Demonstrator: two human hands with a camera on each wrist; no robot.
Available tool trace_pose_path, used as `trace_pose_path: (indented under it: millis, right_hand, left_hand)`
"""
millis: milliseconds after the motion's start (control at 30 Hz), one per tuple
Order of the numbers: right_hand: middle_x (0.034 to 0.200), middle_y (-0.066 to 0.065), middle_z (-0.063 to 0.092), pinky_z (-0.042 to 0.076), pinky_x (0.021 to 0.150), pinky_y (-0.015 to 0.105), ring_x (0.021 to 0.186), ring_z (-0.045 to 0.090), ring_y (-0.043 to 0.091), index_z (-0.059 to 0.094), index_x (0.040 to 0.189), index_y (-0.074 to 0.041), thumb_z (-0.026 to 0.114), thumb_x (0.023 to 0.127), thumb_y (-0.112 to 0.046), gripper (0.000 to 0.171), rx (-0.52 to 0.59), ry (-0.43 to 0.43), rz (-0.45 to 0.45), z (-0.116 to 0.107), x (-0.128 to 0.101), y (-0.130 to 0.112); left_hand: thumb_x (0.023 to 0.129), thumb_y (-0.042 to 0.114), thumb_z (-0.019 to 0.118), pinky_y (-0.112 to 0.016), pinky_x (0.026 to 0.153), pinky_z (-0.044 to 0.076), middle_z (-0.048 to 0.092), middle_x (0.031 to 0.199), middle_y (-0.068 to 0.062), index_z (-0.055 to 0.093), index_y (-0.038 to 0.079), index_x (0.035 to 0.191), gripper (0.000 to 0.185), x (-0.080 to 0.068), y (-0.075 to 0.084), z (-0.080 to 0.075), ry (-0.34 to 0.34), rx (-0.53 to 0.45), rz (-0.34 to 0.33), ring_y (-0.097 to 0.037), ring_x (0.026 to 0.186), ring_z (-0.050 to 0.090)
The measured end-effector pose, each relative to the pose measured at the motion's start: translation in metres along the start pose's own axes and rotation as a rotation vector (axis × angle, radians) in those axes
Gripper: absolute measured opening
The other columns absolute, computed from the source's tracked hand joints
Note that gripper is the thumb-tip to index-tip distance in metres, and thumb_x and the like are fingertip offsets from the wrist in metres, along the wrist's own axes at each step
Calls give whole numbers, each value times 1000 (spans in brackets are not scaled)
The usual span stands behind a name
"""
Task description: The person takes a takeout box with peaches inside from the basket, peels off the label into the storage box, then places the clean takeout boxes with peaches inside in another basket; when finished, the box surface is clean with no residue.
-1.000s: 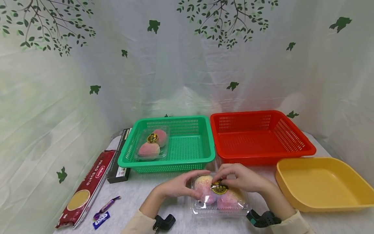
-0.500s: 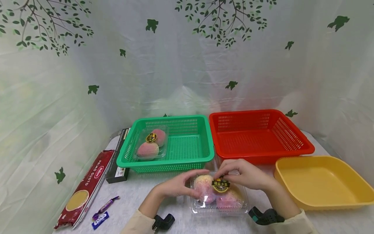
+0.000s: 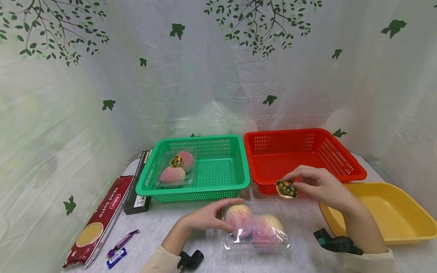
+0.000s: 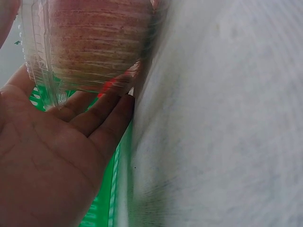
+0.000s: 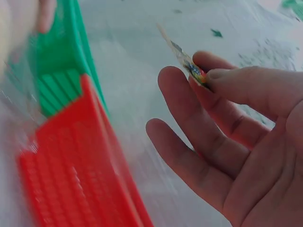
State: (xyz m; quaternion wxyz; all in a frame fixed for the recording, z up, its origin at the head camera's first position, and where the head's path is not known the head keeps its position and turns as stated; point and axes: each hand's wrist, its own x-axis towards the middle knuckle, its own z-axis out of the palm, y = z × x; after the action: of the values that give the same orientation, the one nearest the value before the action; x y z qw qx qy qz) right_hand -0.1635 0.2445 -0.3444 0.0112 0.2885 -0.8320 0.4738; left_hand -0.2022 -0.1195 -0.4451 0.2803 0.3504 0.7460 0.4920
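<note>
A clear plastic clamshell box (image 3: 254,245) with two pink-and-yellow peaches (image 3: 268,229) inside stands on the white cloth. My left hand (image 3: 208,218) grips its left end, thumb on the near side and fingers round the far side; the left wrist view shows the ridged box wall (image 4: 99,42) close against these fingers. Between thumb and forefinger, my right hand (image 3: 321,185) pinches a black-and-gold sticker (image 3: 286,189) up in front of the red basket. Edge-on in the right wrist view, the sticker (image 5: 191,68) sticks out past the fingertips, the other fingers loosely bent.
Behind the box stand a green basket (image 3: 218,185), holding another stickered box of peaches (image 3: 173,176), and a red basket (image 3: 307,131). A yellow tray (image 3: 392,212) is at right. On the left lie a red packet (image 3: 99,223), a black box (image 3: 136,204) and two small wrapped sweets (image 3: 117,258).
My right hand has peeled the sticker off the box lid and carried it up and to the right. My left hand keeps its grip, and the box stays put.
</note>
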Motion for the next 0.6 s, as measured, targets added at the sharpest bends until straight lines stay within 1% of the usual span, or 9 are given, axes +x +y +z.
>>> trace_pose_path:
  millis: [100, 200, 367, 467, 600]
  right_hand:
    - [110, 1, 71, 61, 78, 27, 94, 70, 15, 69, 119, -11, 63, 96, -5, 24, -32, 62, 12, -13, -7, 2]
    - [109, -2, 71, 60, 76, 25, 90, 70, 12, 68, 120, -10, 63, 96, -3, 25, -72, 121, 18, -24, -14, 6]
    - [106, -5, 70, 59, 72, 22, 85, 68, 10, 68, 119, -9, 63, 95, 0, 26, -151, 215, 30, -38, -25, 15]
    - [105, -7, 70, 58, 72, 20, 86, 68, 6, 67, 120, -8, 62, 96, -2, 25, -190, 222, 58, -47, -32, 22]
    - [104, -12, 70, 57, 73, 17, 86, 68, 4, 67, 122, -7, 60, 98, -5, 25, -221, 204, 100, -57, -39, 32]
  left_hand:
    - [86, 28, 79, -26, 106, 43, 42, 156, 6, 39, 27, 153, 78, 0, 0, 0, -3, -9, 9, -12, 130, 49]
    - [86, 27, 79, -27, 105, 45, 42, 156, 5, 39, 25, 153, 78, 0, 0, 0, -7, -19, 19, -12, 128, 51]
    - [85, 30, 79, -26, 106, 43, 42, 156, 8, 40, 28, 153, 78, 0, 1, 0, 0, -11, 1, -11, 130, 49]
    - [85, 32, 79, -27, 107, 42, 42, 157, 9, 41, 31, 152, 77, 0, 1, 0, 6, -1, -7, -12, 133, 47]
    - [85, 31, 79, -27, 106, 44, 42, 155, 11, 40, 29, 153, 78, 0, 0, 0, 3, -10, -1, -13, 130, 50]
